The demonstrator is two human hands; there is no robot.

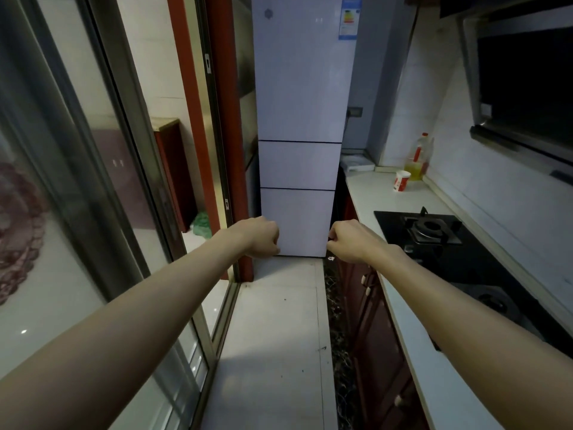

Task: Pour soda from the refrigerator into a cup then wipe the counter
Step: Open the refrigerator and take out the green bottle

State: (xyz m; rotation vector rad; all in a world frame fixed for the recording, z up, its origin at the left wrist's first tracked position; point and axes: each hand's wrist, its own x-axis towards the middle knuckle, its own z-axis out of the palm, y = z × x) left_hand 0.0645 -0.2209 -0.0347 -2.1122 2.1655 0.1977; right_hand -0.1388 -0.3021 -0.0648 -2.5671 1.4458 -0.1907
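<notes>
A sliding glass door [102, 187] runs along the left of the narrow kitchen, with a red door frame [189, 88] beyond it. The left hand [262, 237] is held out in front at arm's length, fingers curled into a loose fist, holding nothing. Straight ahead at the end of the floor [279, 330] stands the white refrigerator [302, 88], its three doors all closed; no soda can be seen. The right hand [348, 242] is likewise extended, fingers curled in, nothing in it, level with the refrigerator's bottom door. To the right runs the white counter [381, 193] over dark red cabinets [375, 336]. A red and white paper cup [402, 180] stands upright on the counter near the far end, just beside a bottle of yellow oil [418, 158] against the tiled wall. Nearer the camera a black gas stove [434, 231] is set into the counter, below a range hood [524, 88].
</notes>
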